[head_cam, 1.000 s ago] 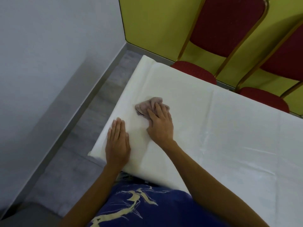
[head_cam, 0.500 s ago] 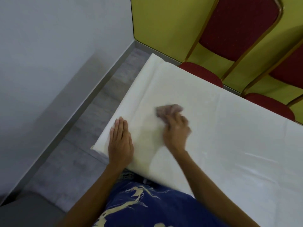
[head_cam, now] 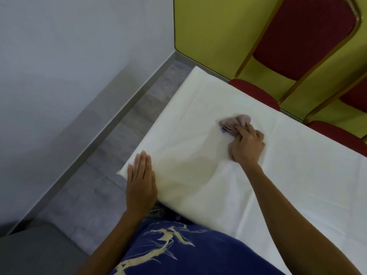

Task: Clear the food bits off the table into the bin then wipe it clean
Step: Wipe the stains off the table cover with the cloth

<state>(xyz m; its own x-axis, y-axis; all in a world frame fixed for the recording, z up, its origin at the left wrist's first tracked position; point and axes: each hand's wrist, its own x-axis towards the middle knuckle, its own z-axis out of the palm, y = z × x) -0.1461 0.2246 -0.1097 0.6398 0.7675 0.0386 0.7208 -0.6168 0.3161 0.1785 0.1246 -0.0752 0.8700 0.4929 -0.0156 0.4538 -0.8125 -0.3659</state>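
Two hands are on the table (head_cam: pixel 297 175) in the head view: the left hand (head_cam: pixel 141 181) lies flat and relaxed, holding nothing, at the table's near left corner, while the right hand (head_cam: pixel 247 144), further in toward the table's far edge, curls its fingers onto a bunched pinkish cloth (head_cam: pixel 234 123) and presses it down. No food bits or bin show, so this looks like the wiping step. Done well, I judge, it wants the left palm pinning the white sheet (head_cam: pixel 198 159) over the table against rucking, and overlapping strokes carried right to the table's edges.
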